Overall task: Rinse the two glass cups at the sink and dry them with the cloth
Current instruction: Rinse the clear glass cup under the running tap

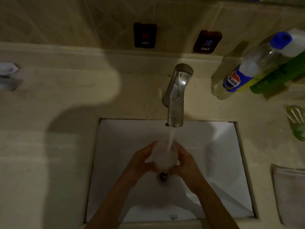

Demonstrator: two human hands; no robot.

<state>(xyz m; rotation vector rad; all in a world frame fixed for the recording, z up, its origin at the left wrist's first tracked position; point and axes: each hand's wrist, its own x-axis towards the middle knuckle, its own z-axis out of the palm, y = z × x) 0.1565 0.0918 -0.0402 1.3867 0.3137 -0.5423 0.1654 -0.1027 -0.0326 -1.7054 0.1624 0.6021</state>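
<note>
A clear glass cup (162, 156) sits between both hands over the middle of the white sink basin (219, 162). My left hand (142, 161) grips its left side and my right hand (184, 162) grips its right side. Water runs from the chrome tap (177, 96) straight into the cup. A pale cloth (290, 192) lies on the counter at the right edge. The second cup is not clearly visible.
Plastic bottles (247, 70) stand at the back right of the beige counter (49, 162). HOT (144, 35) and COLD (207, 41) signs hang on the tiled wall. A greenish soap dish (297, 121) rests on the right. The drain (163, 176) lies under the hands.
</note>
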